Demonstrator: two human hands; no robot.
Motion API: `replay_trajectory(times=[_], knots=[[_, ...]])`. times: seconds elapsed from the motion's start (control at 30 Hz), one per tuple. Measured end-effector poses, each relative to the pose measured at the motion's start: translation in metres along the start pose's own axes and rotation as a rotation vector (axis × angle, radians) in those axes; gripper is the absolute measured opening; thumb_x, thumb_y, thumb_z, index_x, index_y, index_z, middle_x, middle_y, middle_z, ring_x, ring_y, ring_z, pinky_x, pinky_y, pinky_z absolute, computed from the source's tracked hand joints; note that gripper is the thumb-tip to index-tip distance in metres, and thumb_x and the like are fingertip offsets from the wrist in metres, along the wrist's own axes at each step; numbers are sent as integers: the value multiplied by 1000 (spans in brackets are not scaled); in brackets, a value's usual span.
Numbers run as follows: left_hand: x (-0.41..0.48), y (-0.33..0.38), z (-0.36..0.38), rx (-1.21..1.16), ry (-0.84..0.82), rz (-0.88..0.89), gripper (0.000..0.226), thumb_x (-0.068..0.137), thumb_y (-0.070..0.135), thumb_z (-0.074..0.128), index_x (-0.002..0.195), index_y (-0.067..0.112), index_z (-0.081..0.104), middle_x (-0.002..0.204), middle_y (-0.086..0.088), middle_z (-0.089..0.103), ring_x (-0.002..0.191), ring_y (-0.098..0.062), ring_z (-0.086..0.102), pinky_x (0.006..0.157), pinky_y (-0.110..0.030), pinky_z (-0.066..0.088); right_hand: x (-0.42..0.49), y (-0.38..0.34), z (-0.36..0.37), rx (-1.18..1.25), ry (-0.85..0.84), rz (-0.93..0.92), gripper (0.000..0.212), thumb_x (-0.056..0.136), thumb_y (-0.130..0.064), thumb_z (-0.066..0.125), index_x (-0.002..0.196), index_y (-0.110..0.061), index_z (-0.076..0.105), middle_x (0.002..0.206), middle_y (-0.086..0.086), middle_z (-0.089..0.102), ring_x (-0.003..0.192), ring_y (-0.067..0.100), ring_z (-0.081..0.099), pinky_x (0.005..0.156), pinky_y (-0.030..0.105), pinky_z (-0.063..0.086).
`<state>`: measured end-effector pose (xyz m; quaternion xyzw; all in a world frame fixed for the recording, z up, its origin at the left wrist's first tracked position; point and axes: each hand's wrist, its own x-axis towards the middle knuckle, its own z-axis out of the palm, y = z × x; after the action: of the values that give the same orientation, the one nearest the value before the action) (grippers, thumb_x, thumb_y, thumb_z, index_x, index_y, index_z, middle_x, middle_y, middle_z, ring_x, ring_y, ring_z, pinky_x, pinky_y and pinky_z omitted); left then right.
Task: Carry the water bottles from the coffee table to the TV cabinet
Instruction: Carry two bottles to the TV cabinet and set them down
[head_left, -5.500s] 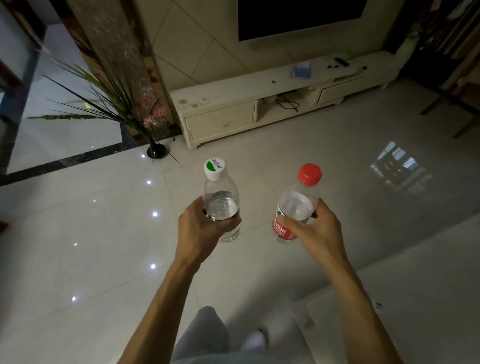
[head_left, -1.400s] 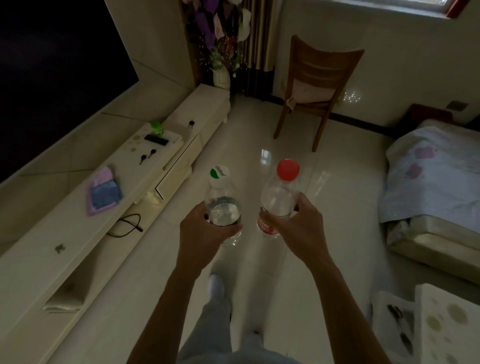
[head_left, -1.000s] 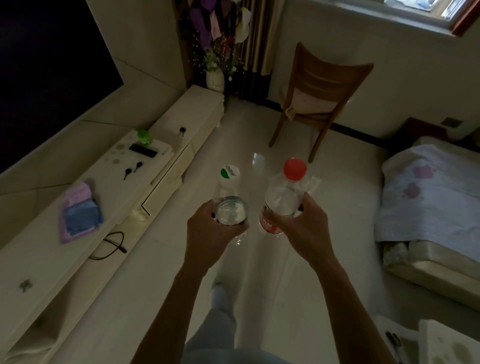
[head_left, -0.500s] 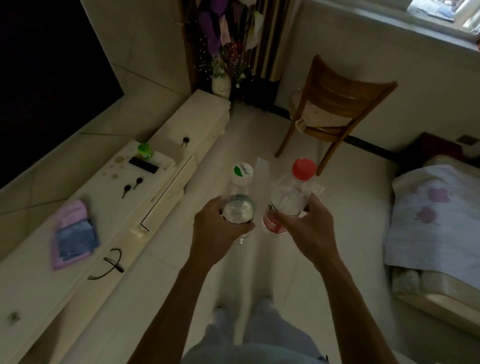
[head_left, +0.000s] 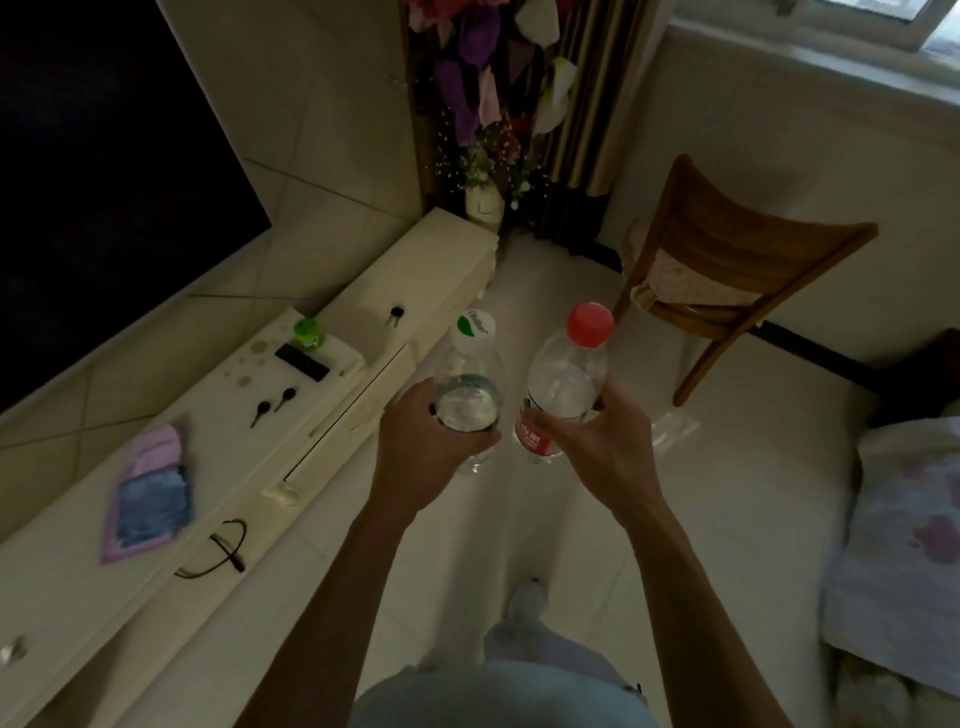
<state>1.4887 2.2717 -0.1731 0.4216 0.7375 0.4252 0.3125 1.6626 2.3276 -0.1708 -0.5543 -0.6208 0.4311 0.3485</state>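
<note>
Transit is being judged as the step in hand, since neither bottle is being rested on anything. The clear plastic water bottle with the white, green-marked cap (head_left: 470, 384) is being gripped round its body by the left hand (head_left: 431, 447). The clear plastic water bottle with the red cap and red label (head_left: 566, 384) is being gripped the same way by the right hand (head_left: 597, 447). Each hand is clamped on its own bottle with the fingers curled. Both bottles are being carried roughly upright, close beside each other, above the pale tiled floor (head_left: 727, 519).

The long cream-coloured TV cabinet (head_left: 78, 571) is being passed on the left. Its surface is being occupied by a pink-and-blue folded cloth (head_left: 148, 493), a flat black remote (head_left: 302, 362) and a small green object (head_left: 307, 332). A black cable (head_left: 218, 551) is lying near the front edge.

The following risks are being noted:
- A bottle set on the cloth or across the cable would stand unevenly and could topple.
- One placed too near the front edge could drop to the tiles.
- With both hands occupied, nothing can be cleared aside first.
- In the dim light the edge is being made harder to judge.
- The smooth plastic could slip if a grip were loosened early.
</note>
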Motion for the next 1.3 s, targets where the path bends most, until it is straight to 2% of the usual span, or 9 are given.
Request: replay_trajectory(times=[0.1, 0.37, 0.5, 0.7, 0.8, 0.97, 1.03, 1.17, 1.3], knots=[[21, 20, 25, -19, 25, -8, 58, 55, 32, 90, 108, 21, 67, 96, 7, 71, 90, -11, 67, 81, -34, 57, 34, 4, -21, 11, -26, -3, 56, 66, -36, 83, 114, -28, 55, 98, -16, 63, 89, -3, 61, 68, 12, 47], [62, 51, 75, -5, 29, -22, 59, 57, 29, 90, 109, 18, 66, 96, 6, 71, 90, -11, 66, 78, -26, 55, 98, 24, -54, 39, -29, 22, 60, 62, -40, 83, 114, -21, 59, 99, -9, 67, 89, 4, 65, 74, 22, 54], [86, 54, 85, 15, 35, -30, 57, 57, 31, 90, 106, 17, 65, 95, 5, 71, 89, -13, 66, 76, -26, 54, 125, 30, -56, 43, -49, 36, 54, 64, -33, 85, 110, -21, 60, 95, -10, 67, 85, 3, 65, 70, 19, 53], [135, 49, 90, 2, 43, -60, 56, 59, 32, 89, 108, 19, 65, 97, 5, 71, 91, -12, 67, 82, -33, 56, 176, 27, -43, 2, -99, 40, 53, 66, -34, 85, 110, -28, 57, 94, -13, 64, 87, 3, 63, 74, 21, 52], [169, 43, 94, 9, 53, -72, 55, 58, 37, 88, 105, 21, 65, 96, 6, 71, 89, -12, 67, 80, -35, 57, 208, 22, -32, -15, -121, 38, 53, 68, -31, 85, 111, -29, 55, 94, -17, 62, 86, -1, 61, 72, 16, 48], [243, 47, 95, -24, 68, -69, 57, 58, 36, 89, 107, 20, 65, 96, 7, 71, 89, -9, 66, 78, -25, 54, 274, 11, -13, -52, -140, 49, 58, 66, -34, 84, 115, -32, 53, 100, -18, 62, 89, -4, 60, 71, 14, 47], [273, 51, 92, -45, 66, -85, 56, 59, 34, 88, 107, 19, 65, 96, 7, 71, 87, -9, 66, 74, -20, 52, 303, 5, -4, -71, -139, 57, 62, 65, -35, 84, 118, -30, 53, 102, -17, 61, 92, -1, 61, 73, 16, 48], [325, 57, 82, -59, 49, -91, 52, 61, 32, 88, 104, 17, 64, 96, 6, 69, 87, -10, 64, 71, -20, 52, 354, -6, 15, -91, -135, 66, 67, 66, -36, 84, 124, -23, 55, 105, -13, 64, 94, 3, 63, 78, 23, 53], [365, 59, 73, -79, 58, -89, 56, 62, 28, 88, 111, 18, 63, 101, 7, 68, 91, -7, 62, 70, -9, 42, 393, -19, 35, -118, -130, 64, 62, 66, -39, 82, 120, -29, 54, 101, -15, 64, 93, 2, 63, 76, 20, 52]])
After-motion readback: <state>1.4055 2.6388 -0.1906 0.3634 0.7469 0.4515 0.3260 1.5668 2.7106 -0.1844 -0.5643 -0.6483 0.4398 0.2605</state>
